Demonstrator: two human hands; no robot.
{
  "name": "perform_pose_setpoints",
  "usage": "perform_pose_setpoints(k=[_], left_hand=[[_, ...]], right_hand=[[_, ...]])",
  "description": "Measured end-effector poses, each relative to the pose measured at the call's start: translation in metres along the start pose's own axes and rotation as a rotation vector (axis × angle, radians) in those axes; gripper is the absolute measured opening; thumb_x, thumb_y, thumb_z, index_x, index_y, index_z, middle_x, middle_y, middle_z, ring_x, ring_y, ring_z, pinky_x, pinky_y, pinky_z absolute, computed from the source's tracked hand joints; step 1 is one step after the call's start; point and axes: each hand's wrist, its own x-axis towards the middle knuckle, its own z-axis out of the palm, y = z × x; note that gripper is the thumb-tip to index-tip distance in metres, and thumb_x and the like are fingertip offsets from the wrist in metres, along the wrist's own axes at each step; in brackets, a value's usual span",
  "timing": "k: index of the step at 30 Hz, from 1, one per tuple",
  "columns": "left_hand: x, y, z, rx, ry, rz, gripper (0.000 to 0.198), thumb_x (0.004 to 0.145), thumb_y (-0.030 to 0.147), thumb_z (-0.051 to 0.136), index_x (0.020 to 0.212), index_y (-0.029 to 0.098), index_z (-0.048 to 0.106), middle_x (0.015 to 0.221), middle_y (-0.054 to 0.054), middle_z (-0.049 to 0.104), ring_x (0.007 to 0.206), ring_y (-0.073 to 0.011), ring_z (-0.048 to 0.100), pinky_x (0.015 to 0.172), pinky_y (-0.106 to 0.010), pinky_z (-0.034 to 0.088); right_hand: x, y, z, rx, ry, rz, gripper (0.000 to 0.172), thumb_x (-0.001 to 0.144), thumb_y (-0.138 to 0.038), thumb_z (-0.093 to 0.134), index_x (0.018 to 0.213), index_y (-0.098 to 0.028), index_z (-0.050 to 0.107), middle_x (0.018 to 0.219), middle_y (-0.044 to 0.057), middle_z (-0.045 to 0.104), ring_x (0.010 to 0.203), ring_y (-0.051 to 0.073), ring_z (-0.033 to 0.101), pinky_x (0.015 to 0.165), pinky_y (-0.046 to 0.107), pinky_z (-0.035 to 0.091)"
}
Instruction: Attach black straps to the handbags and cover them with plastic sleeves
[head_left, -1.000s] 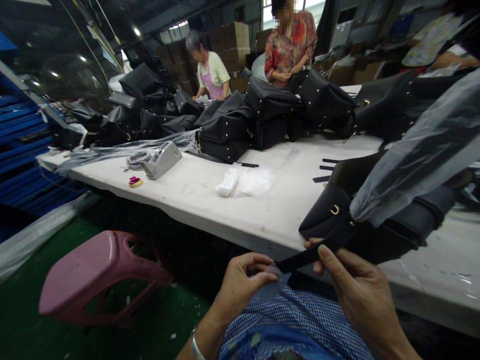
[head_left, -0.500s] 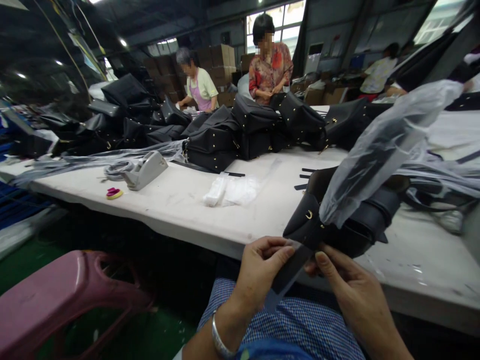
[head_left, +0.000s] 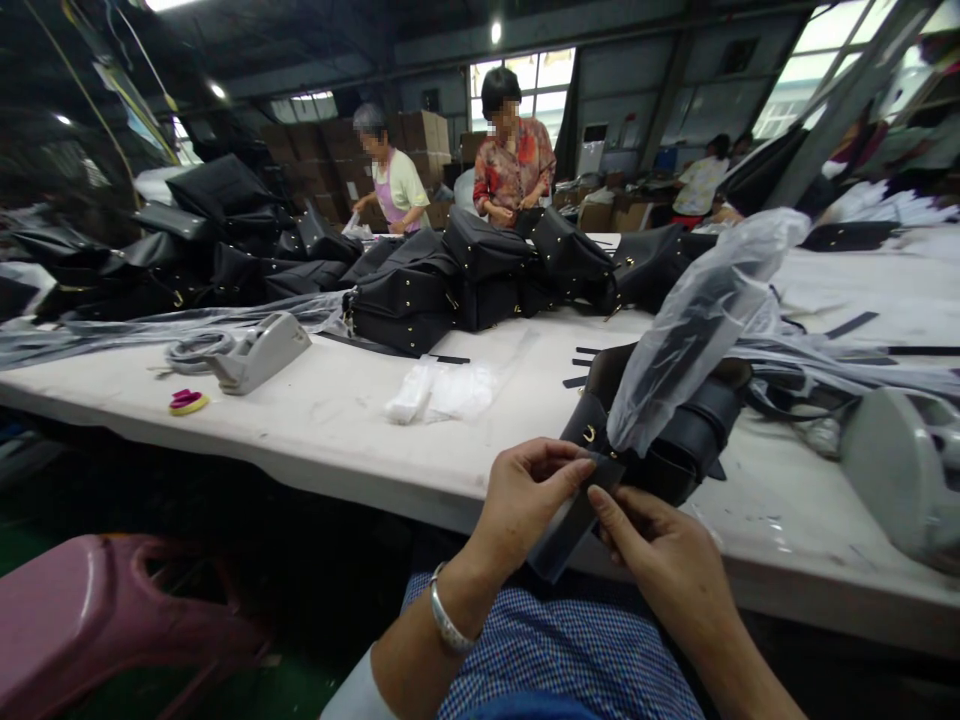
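A flat black strap [head_left: 568, 525] with clear plastic film around its lower end hangs at the table's front edge, above my lap. My left hand [head_left: 517, 500] pinches its upper part between thumb and fingers. From the other side my right hand [head_left: 660, 545] grips it, thumb on the face and fingers curled behind. Just beyond my hands lies a black handbag [head_left: 679, 455] with gold fittings. A handle in a milky plastic sleeve [head_left: 675, 330] rises from the bag. Whether the strap is joined to the bag I cannot tell.
Black bags [head_left: 409, 295] are heaped along the back of the white table [head_left: 337, 430]. Small plastic bags [head_left: 442, 390], a grey tape dispenser [head_left: 259, 355] and a yellow-and-pink roll [head_left: 187, 402] lie nearer. Another dispenser [head_left: 900, 470] stands right. A pink stool [head_left: 112, 610] is lower left. Two co-workers stand opposite.
My right hand has come closer to my left, its thumb now lying on the strap. The plastic film sits closer around the strap's end. The view has turned to the right.
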Motion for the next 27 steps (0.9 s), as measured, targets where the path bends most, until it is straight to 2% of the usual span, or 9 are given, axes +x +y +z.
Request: perform_pose_setpoints(k=[5,8,11,20,22,24,27], left_hand=[[-0.012,-0.015,-0.004,-0.002,0.072,0.016,0.029,0.083,0.033,0.077,0.105,0.014,0.072,0.098,-0.009,0.075,0.091,-0.0206,0.069,0.082,-0.029,0.053],[-0.023,-0.028,-0.006,0.013,0.068,-0.048,0.027,0.086,0.037,0.074,0.097,0.012,0.075,0.092,-0.009,0.075,0.086,-0.0206,0.067,0.078,-0.028,0.052],[-0.03,-0.037,-0.005,0.021,0.142,-0.088,0.027,0.087,0.038,0.071,0.091,0.012,0.077,0.086,-0.009,0.074,0.081,-0.0199,0.065,0.074,-0.028,0.05],[-0.03,-0.036,0.0,0.214,0.255,0.07,0.009,0.086,0.025,0.072,0.083,0.017,0.075,0.079,-0.004,0.072,0.078,-0.0194,0.066,0.073,-0.027,0.051],[-0.032,-0.037,0.001,0.288,0.281,0.178,0.007,0.087,0.022,0.071,0.082,0.018,0.074,0.078,-0.004,0.071,0.076,-0.0186,0.067,0.07,-0.026,0.052],[-0.035,-0.039,0.001,0.409,0.29,0.376,0.007,0.089,0.017,0.068,0.086,0.018,0.075,0.082,-0.005,0.072,0.078,-0.0182,0.068,0.071,-0.025,0.054],[-0.039,-0.043,-0.003,0.625,0.245,0.652,0.019,0.095,0.012,0.059,0.102,0.018,0.076,0.09,-0.008,0.073,0.083,-0.0185,0.07,0.076,-0.025,0.057]], right_hand=[[0.003,-0.005,0.005,0.098,0.015,0.04,0.052,0.084,-0.066,0.061,0.058,-0.02,0.059,0.05,0.0,0.056,0.044,0.013,0.053,0.042,0.021,0.043],[0.003,-0.005,0.006,0.097,0.02,0.026,0.053,0.083,-0.066,0.062,0.057,-0.02,0.059,0.05,0.0,0.055,0.043,0.012,0.053,0.043,0.021,0.042],[0.003,-0.006,0.006,0.085,0.017,0.006,0.054,0.086,-0.064,0.06,0.056,-0.02,0.058,0.05,-0.001,0.055,0.045,0.012,0.054,0.046,0.021,0.043],[0.0,-0.009,0.01,0.074,0.073,-0.008,0.055,0.087,-0.064,0.059,0.054,-0.02,0.057,0.05,0.0,0.056,0.045,0.013,0.055,0.049,0.022,0.045],[0.0,-0.009,0.01,0.081,0.083,-0.006,0.054,0.087,-0.064,0.059,0.055,-0.02,0.059,0.051,0.0,0.057,0.046,0.014,0.056,0.049,0.022,0.046],[0.0,-0.009,0.01,0.106,0.079,-0.009,0.053,0.087,-0.063,0.059,0.056,-0.02,0.06,0.052,0.001,0.059,0.047,0.014,0.057,0.05,0.022,0.047],[-0.001,-0.007,0.009,0.13,0.059,-0.029,0.052,0.088,-0.062,0.059,0.057,-0.02,0.062,0.053,0.001,0.06,0.047,0.014,0.057,0.049,0.022,0.047]])
